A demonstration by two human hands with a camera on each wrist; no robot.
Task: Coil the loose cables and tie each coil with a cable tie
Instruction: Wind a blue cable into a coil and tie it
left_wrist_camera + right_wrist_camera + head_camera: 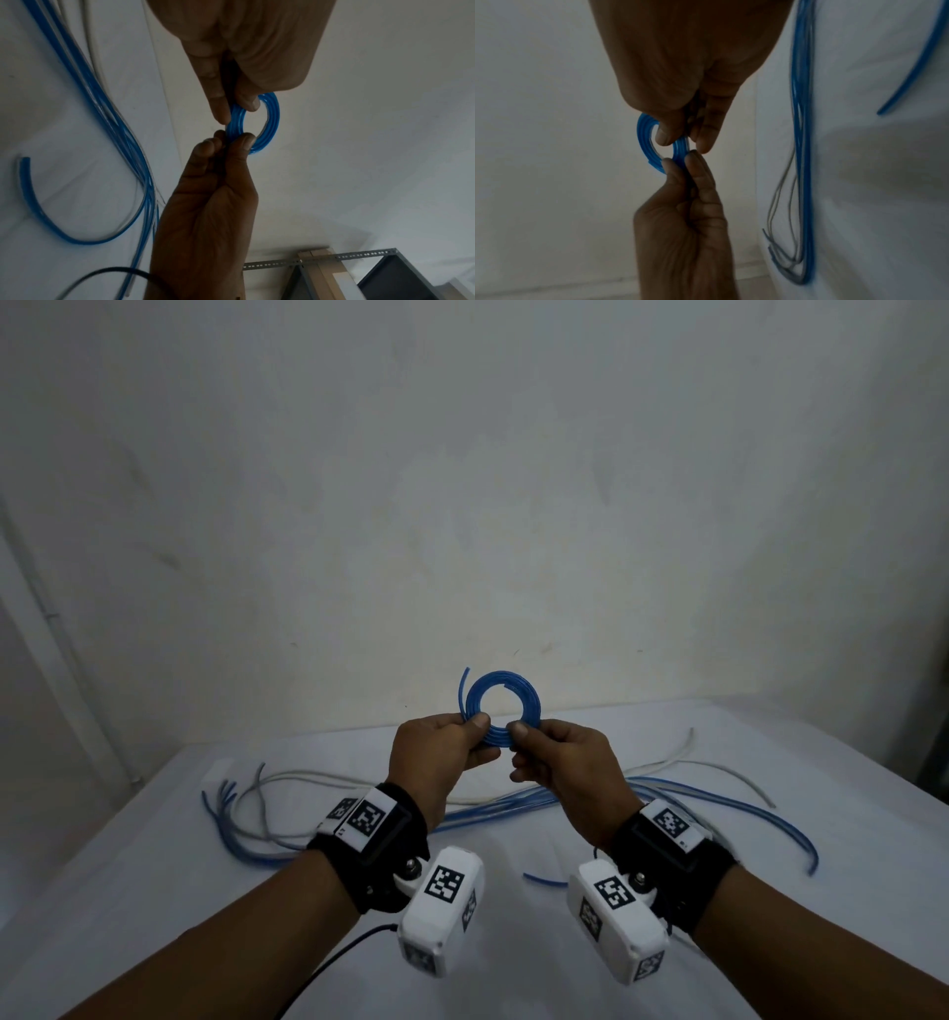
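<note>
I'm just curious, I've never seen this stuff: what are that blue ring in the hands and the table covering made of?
The blue coil looks like flexible plastic tubing or plastic-sheathed cable: smooth, slightly glossy, somewhat translucent, and it springs into neat round loops, one end sticking up. The table covering looks like white cloth: matte, with soft creases. Neither can be told for certain.

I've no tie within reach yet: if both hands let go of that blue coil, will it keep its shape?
Probably not. The blue coil looks springy: one free end already stands off the ring. The left hand and right hand both pinch its near edge, suggesting it needs restraint. It looks light, thin, and likely to unwind.
</note>
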